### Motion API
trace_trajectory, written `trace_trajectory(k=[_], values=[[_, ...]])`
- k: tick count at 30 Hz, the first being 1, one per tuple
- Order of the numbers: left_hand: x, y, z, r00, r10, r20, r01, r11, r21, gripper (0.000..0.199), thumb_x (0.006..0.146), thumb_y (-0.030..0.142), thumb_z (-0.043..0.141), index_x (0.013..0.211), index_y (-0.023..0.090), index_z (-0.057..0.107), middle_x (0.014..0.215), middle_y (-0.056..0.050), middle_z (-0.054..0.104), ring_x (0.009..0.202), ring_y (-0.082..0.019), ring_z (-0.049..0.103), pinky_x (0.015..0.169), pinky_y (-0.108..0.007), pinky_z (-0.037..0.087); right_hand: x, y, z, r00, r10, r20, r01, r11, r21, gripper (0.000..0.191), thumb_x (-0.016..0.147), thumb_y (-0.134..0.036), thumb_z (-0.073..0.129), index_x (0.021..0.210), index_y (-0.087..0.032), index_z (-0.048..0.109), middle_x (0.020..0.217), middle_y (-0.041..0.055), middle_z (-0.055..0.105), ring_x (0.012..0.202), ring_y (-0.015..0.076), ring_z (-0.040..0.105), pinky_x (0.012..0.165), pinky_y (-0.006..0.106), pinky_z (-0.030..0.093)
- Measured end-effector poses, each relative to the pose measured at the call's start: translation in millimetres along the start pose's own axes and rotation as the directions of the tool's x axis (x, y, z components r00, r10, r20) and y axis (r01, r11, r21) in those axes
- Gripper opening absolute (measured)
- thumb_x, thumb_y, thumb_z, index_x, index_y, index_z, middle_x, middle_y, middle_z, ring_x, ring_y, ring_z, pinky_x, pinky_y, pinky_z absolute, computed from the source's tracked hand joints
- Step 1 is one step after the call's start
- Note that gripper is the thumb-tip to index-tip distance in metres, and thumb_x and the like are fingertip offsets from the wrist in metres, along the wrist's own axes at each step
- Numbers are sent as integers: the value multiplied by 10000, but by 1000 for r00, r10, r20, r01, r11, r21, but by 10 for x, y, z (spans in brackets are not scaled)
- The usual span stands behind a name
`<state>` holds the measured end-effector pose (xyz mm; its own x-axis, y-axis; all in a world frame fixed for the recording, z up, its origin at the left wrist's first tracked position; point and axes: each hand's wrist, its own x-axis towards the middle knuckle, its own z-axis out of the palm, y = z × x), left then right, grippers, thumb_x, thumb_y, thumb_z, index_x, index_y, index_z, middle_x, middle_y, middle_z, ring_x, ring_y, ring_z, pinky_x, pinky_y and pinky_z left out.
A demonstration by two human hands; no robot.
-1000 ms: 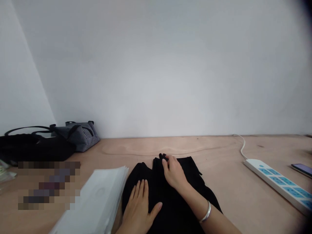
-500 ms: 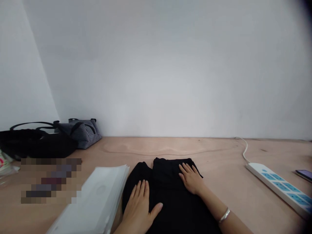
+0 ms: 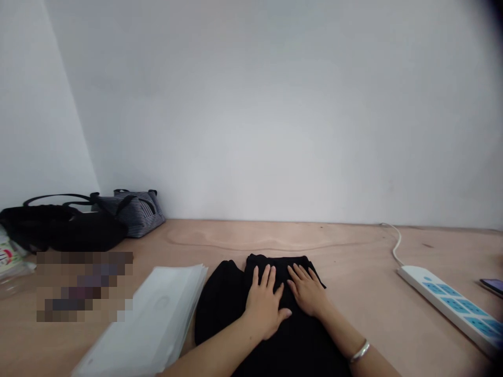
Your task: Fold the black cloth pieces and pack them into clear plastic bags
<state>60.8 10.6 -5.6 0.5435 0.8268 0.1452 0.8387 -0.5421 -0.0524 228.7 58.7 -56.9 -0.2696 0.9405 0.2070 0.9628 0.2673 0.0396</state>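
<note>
A black garment [image 3: 223, 298] lies on the wooden table in front of me, with a folded-over part at its far end; its near end runs out of the picture. My left hand [image 3: 264, 303] rests flat on the middle of the cloth, fingers spread. To its right, my right hand [image 3: 308, 290] also lies flat near the garment's far right corner, fingers stretched out, a silver bangle on the wrist. Neither hand grips the cloth. Which kind of garment it is, I cannot tell.
Left of the cloth lies a stack of clear plastic sleeves [image 3: 149, 314]. A black bag [image 3: 86, 230] and a striped bag [image 3: 143, 217] stand at the back left by the wall. On the right are a white power strip [image 3: 448, 306] with its cord and a phone [image 3: 493, 285].
My left hand has moved right and slightly forward, from the garment's left part to its middle, beside my right hand. The right hand has stayed nearly in place.
</note>
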Motion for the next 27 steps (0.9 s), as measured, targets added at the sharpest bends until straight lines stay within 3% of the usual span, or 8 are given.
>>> trace_trajectory(k=[3,6,11,13,16,19,23,27], values=[[12,-78,-4,993,-114,-39,117,991,67,680,804,534,418,1315,89,354,1399,-193,237,1303,-312,144,1040,-507,117,1,0,-2,1000,3,-2,-3,1000,2,492,896,-369,236,1326,-160,352,1363,93,346,1252,231,298,1019,424,179],[-149,-282,-79,967,-233,-104,247,959,143,662,821,467,410,1323,44,322,1393,-207,244,1291,-319,187,1036,-480,156,3,-2,8,1000,11,1,-11,1000,8,503,895,-381,234,1326,-151,351,1366,97,341,1255,237,292,1022,424,172],[-381,-613,-209,873,-473,-119,486,819,307,606,825,407,406,1204,-63,459,1338,-279,308,1269,-386,200,1014,-524,145,6,-9,21,1000,27,13,-27,1000,11,510,894,-389,225,1330,-154,347,1369,97,340,1255,242,289,1026,420,156],[-375,-661,-237,864,-470,-183,504,807,307,584,832,373,389,1215,-64,443,1357,-267,281,1285,-376,153,1022,-522,118,6,-14,17,999,26,18,-27,1000,9,510,894,-390,221,1332,-158,343,1370,95,339,1255,240,288,1026,417,155],[-275,-644,-223,906,-331,-263,389,896,212,538,863,336,321,1311,38,344,1403,-191,245,1308,-307,118,1043,-479,87,6,-17,4,999,28,25,-28,999,15,513,894,-392,218,1334,-155,339,1371,98,336,1259,237,281,1029,416,148],[-160,-602,-104,946,-301,-119,307,951,42,569,874,457,268,1368,175,238,1430,-136,204,1314,-303,83,1031,-519,55,5,-15,-5,999,34,30,-35,999,21,514,894,-395,218,1334,-156,338,1374,97,330,1262,233,275,1031,417,142],[-119,-618,118,891,-412,188,437,892,-117,665,831,612,198,1377,233,181,1437,-145,156,1292,-380,62,967,-624,90,8,-13,-8,999,28,29,-29,999,24,513,895,-393,217,1337,-158,331,1375,94,329,1260,235,280,1027,425,150],[-151,-666,192,888,-404,221,439,888,-137,691,816,643,180,1381,247,138,1440,-140,124,1293,-371,39,969,-617,92,10,-18,-12,999,29,28,-30,999,39,510,893,-390,229,1331,-155,343,1373,96,333,1258,232,283,1027,424,152]])
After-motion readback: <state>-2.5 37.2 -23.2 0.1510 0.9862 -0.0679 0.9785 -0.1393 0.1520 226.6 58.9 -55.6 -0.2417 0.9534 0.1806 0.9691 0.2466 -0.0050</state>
